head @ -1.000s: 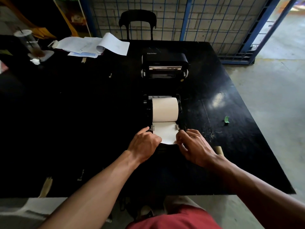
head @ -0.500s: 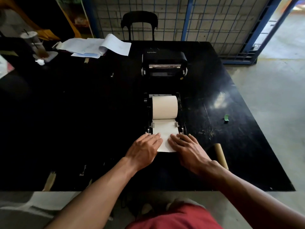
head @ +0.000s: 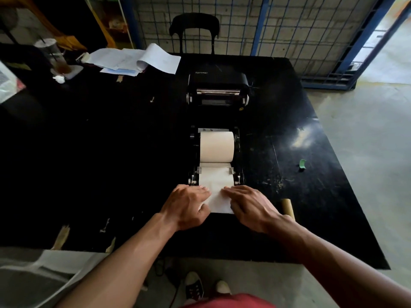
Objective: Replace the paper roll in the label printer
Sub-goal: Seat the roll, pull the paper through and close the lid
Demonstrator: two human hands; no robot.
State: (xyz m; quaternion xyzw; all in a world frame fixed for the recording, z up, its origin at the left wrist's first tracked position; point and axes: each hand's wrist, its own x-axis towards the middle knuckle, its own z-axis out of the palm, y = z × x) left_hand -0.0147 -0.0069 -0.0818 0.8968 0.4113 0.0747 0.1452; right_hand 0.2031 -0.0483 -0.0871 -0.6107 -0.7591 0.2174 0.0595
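Note:
The black label printer lies open on the black table: its lid (head: 218, 90) is swung back and up, and its base (head: 239, 150) holds a cream paper roll (head: 216, 146). A strip of paper (head: 216, 185) runs from the roll between two small guides and out over the printer's front. My left hand (head: 189, 205) rests on the strip's left edge, thumb tucked under it. My right hand (head: 251, 205) lies flat with its fingers on the strip's right edge. A bare cardboard core (head: 288, 207) lies just right of my right wrist.
A small green scrap (head: 302, 163) sits to the right on the table (head: 111, 163). Loose papers (head: 133, 61) and a plastic cup with a straw (head: 52, 56) are at the far left. A black chair (head: 194, 32) and a wire fence stand behind. The table's near edge is close to my body.
Both hands have slid toward me along the paper, and more of the strip now lies out past the printer's front. My fingers went from curled to flattened on the strip.

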